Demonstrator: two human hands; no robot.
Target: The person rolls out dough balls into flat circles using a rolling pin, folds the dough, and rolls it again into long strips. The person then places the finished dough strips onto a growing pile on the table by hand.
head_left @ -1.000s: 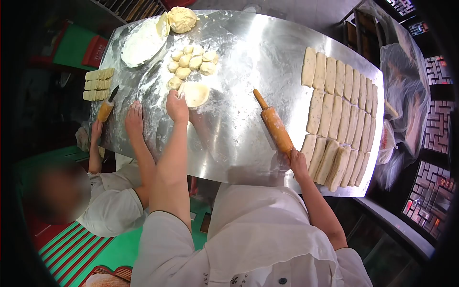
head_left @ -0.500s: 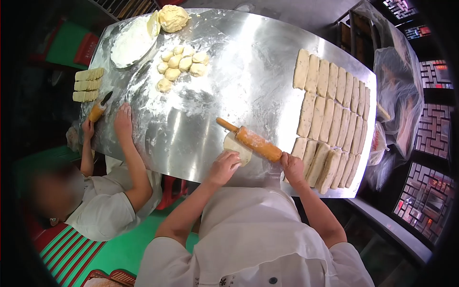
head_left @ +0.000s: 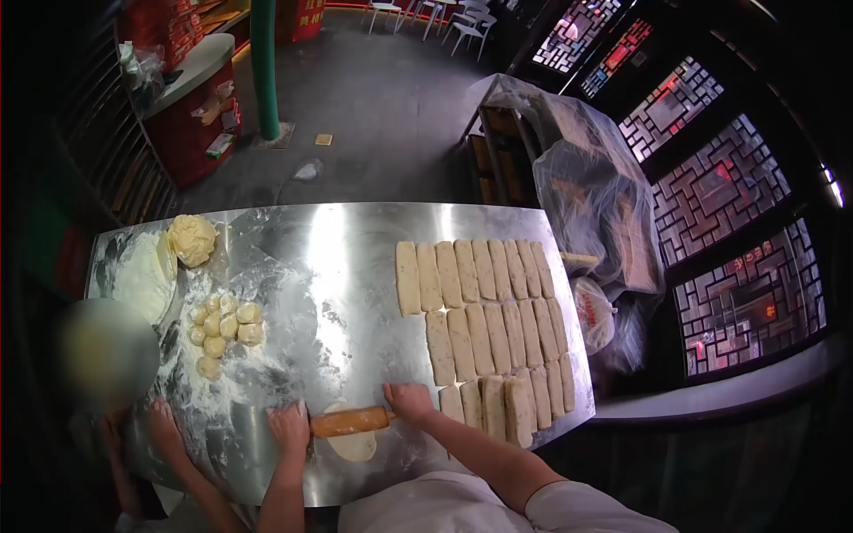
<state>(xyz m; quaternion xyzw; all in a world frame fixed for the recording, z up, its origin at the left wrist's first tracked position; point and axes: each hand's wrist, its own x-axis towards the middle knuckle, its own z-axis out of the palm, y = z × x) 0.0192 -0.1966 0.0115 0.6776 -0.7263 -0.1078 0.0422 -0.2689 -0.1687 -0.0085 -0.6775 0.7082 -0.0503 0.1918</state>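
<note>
A wooden rolling pin lies across a flat, pale piece of dough near the front edge of the metal table. My left hand is closed around the pin's left end, hiding that handle. At the other end, my right hand grips the right handle. Several long dough strips are laid out in rows to the right, with some stacked at the front. Small round dough pieces sit in a cluster on the floured surface to the left.
A co-worker's hand rests on the table just left of mine. White flour and a large dough lump are at the back left. A plastic-covered rack stands beyond the right side, near a plastic bag.
The view has tilted up, showing more floor and a counter. My left hand has gone from the dough to the pin's left end. The pin now lies nearly level across the dough.
</note>
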